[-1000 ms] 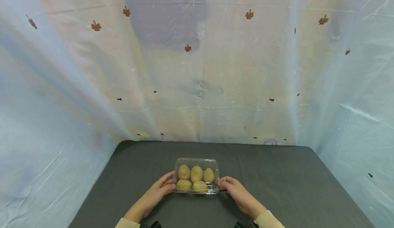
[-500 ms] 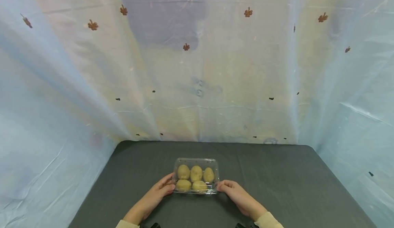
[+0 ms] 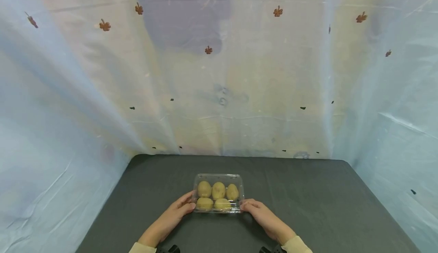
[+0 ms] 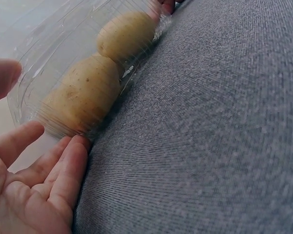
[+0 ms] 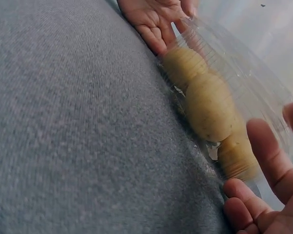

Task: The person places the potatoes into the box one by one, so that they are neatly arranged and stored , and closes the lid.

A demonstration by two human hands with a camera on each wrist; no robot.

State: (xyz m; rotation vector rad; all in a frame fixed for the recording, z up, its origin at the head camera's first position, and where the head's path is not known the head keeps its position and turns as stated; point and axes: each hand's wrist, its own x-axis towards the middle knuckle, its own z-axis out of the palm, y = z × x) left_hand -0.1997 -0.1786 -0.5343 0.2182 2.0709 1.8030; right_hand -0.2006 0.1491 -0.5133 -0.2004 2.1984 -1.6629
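Observation:
A clear plastic clamshell container (image 3: 219, 175) with several yellow potatoes (image 3: 218, 190) inside lies on the dark grey table, near its middle. From the left side, my left hand (image 3: 174, 213) holds the box, thumb at the near corner. The left wrist view shows its fingertips (image 4: 78, 146) low against the end wall, beside a potato (image 4: 90, 90). At the opposite end my right hand (image 3: 263, 217) grips the near right corner. In the right wrist view, its index finger (image 5: 266, 146) is up along the ribbed wall and the other fingers lie low by the cloth.
Grey fabric (image 3: 318, 203) covers the tabletop. A pale, patterned plastic curtain (image 3: 267, 82) with brown leaf shapes hangs behind it, and bluish sheeting (image 3: 44, 162) closes off both sides. Black wrist devices (image 3: 172, 249) show at the lower edge.
My right hand has shifted slightly, its fingers now closer in over the container's near right corner. The left hand and the container have stayed nearly still; the head view has tilted a little.

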